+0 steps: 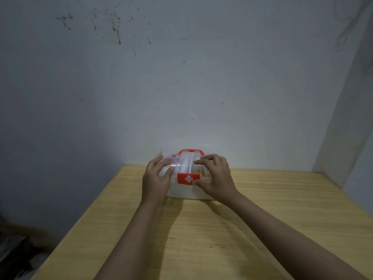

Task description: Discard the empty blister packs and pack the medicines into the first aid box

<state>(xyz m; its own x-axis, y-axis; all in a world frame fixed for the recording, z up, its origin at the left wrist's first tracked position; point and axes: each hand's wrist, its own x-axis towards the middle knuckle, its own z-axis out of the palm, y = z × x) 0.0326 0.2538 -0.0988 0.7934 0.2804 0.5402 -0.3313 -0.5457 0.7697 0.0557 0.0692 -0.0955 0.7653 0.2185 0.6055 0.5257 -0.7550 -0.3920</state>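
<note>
Box: the first aid box, translucent white with a clear lid, stands on the counter near its far edge, close to the wall.
Lid: it lies down over the box; a red handle arches at its far side and a red latch with a white cross sits at the near front.
Left grip: the left hand rests on the left part of the lid, fingers spread and loosely curved, flat against the clear plastic; wide open, clasping nothing.
Right grip: the right hand is on the right part of the lid, fingers bent in a half-open claw; the forefinger tip touches the lid top beside the central ridge and the thumb touches the right edge of the latch.
Contents: pale and yellowish shapes show through the plastic, too blurred to name.
Counter surface: light wood grain, bare around the box.
</note>
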